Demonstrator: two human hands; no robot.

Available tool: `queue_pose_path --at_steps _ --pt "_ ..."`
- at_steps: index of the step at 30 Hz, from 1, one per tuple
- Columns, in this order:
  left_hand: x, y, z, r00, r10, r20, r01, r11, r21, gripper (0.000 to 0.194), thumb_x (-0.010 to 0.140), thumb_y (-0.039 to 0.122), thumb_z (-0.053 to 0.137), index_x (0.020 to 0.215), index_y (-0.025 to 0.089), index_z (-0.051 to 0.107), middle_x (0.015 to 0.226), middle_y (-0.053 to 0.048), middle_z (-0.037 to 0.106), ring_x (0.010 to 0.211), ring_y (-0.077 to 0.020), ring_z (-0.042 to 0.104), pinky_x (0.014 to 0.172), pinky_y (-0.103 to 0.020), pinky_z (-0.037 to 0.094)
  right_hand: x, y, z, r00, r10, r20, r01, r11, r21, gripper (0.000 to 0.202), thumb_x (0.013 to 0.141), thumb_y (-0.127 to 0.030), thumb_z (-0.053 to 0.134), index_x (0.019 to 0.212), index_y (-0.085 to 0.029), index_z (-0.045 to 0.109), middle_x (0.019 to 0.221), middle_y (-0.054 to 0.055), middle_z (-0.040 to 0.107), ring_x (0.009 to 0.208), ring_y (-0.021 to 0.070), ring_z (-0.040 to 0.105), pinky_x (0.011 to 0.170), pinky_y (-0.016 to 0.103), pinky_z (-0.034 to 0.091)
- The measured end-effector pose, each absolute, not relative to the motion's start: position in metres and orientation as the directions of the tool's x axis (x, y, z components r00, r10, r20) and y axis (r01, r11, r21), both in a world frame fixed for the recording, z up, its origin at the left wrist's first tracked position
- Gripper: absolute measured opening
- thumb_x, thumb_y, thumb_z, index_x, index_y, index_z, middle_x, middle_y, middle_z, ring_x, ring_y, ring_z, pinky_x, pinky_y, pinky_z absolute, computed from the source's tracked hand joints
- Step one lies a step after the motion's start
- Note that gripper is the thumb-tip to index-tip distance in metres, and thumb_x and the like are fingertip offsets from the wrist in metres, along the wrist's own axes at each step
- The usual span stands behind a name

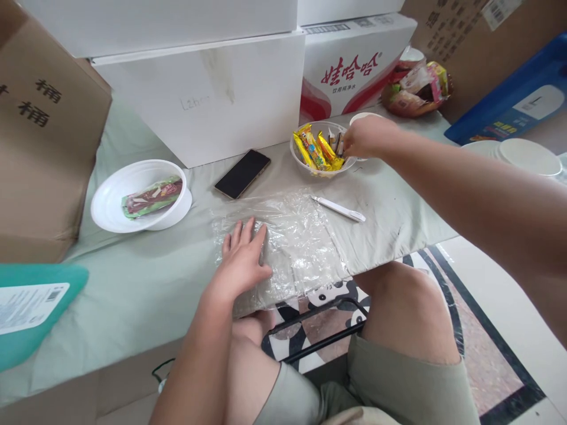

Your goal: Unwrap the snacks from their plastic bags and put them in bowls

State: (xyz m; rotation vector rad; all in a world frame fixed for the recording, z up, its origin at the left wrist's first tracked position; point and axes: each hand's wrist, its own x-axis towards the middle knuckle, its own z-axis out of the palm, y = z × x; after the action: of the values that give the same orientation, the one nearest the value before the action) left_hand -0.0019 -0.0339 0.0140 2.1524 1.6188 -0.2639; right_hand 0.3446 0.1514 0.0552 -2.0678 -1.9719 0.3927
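Note:
My left hand (243, 257) lies with its fingers spread on a clear plastic sheet or bag (305, 254), which is crinkled and hangs slightly over the table's front edge. At the back, my right hand (370, 136) is at the right rim of a clear plastic bowl (316, 171). Its fingers are pinched together, and what they hold, if anything, is hidden. Yellow snack packets (315, 150) and small dark-and-white pieces (335, 141) lie in that bowl. Behind the hand, a white bowl (365, 115) is partly covered. A white utility knife (339, 209) rests right of the plastic.
A black phone (243, 174) lies behind the plastic. Left stands a white bowl (106, 203) with a green-and-brown packet (153, 198). White boxes (199, 100) and a Chinese-lettered carton (354, 71) line the back. A snack basket (411, 103) and white lids (529, 158) are at right.

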Motion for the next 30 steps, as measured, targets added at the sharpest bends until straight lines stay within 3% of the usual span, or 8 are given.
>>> queue_pose_path --at_steps 3,6,9,12,16,20,25,30 --pt "-0.003 -0.033 0.013 0.325 0.865 -0.382 0.938 -0.243 0.248 0.087 0.075 0.021 0.060 0.158 0.020 0.034 0.172 -0.009 0.012 0.159 -0.0364 0.006 0.128 -0.055 0.015 0.325 0.108 0.070 0.068 0.996 0.064 0.934 -0.041 -0.355 0.029 0.083 -0.025 0.069 0.059 -0.020 0.054 0.080 0.011 0.064 0.117 0.0350 0.057 0.098 0.048 0.045" --pt "-0.006 -0.032 0.011 0.363 0.871 -0.331 0.915 -0.265 0.304 0.086 0.075 0.018 0.059 0.158 0.021 0.035 0.172 -0.009 0.014 0.159 -0.0359 0.006 0.128 -0.057 0.014 0.301 0.032 0.068 -0.181 0.950 0.255 0.847 0.283 -0.451 0.010 0.089 -0.033 0.062 0.089 -0.024 0.067 0.103 0.013 0.070 0.112 0.0363 0.062 0.099 0.055 0.047" --pt "-0.009 -0.031 0.008 0.387 0.901 -0.195 0.868 -0.284 0.408 0.078 0.077 0.013 0.057 0.153 0.024 0.042 0.170 -0.006 0.022 0.159 -0.0334 0.011 0.128 -0.057 0.017 0.283 -0.047 0.036 -0.635 0.755 0.160 0.630 0.627 -0.457 0.037 0.087 -0.046 0.065 0.120 -0.029 0.066 0.125 0.009 0.070 0.123 0.0344 0.061 0.104 0.056 0.048" --pt "-0.013 -0.028 0.005 0.368 0.929 0.030 0.764 -0.320 0.560 0.060 0.081 0.010 0.053 0.139 0.024 0.057 0.163 -0.005 0.041 0.154 -0.0274 0.030 0.125 -0.049 0.031 0.276 -0.098 -0.005 -0.722 0.691 0.032 0.632 0.678 -0.375 0.057 0.087 -0.040 0.067 0.142 -0.031 0.054 0.153 0.006 0.053 0.145 0.0336 0.044 0.114 0.060 0.039" --pt "-0.026 -0.021 0.003 0.120 0.948 0.294 0.687 -0.293 0.665 0.030 0.082 0.011 0.053 0.105 0.020 0.069 0.126 -0.006 0.071 0.120 -0.0226 0.065 0.100 -0.041 0.055 0.282 -0.118 -0.033 -0.678 0.734 0.037 0.703 0.662 -0.259 0.052 0.091 -0.021 0.059 0.142 -0.031 0.056 0.156 0.004 0.050 0.147 0.0303 0.042 0.115 0.056 0.040" --pt "-0.032 -0.032 0.020 -0.070 0.893 0.444 0.729 -0.258 0.633 0.013 0.081 0.020 0.057 0.088 0.018 0.068 0.088 -0.004 0.073 0.087 -0.0197 0.068 0.079 -0.037 0.057 0.288 -0.120 -0.036 -0.682 0.706 0.188 0.672 0.708 -0.218 0.035 0.098 -0.021 0.052 0.130 -0.027 0.065 0.146 0.005 0.061 0.140 0.0286 0.052 0.109 0.051 0.045" --pt "-0.006 -0.094 0.041 0.608 0.793 -0.040 0.702 -0.514 0.493 0.047 0.079 0.039 0.073 0.121 0.020 0.066 0.138 -0.010 0.065 0.130 -0.0324 0.059 0.104 -0.048 0.053 0.286 -0.127 -0.033 -0.629 0.718 0.298 0.646 0.696 -0.312 0.029 0.098 -0.019 0.051 0.116 -0.024 0.073 0.130 0.007 0.072 0.132 0.0288 0.059 0.105 0.049 0.046" --pt "-0.002 -0.148 0.028 0.604 0.785 -0.138 0.782 -0.550 0.292 0.057 0.082 0.017 0.065 0.138 0.021 0.056 0.156 -0.012 0.048 0.148 -0.0370 0.038 0.112 -0.057 0.047 0.287 -0.133 -0.016 -0.537 0.766 0.352 0.625 0.642 -0.443 0.027 0.096 -0.018 0.052 0.111 -0.023 0.073 0.119 0.008 0.076 0.120 0.0272 0.067 0.102 0.048 0.049"
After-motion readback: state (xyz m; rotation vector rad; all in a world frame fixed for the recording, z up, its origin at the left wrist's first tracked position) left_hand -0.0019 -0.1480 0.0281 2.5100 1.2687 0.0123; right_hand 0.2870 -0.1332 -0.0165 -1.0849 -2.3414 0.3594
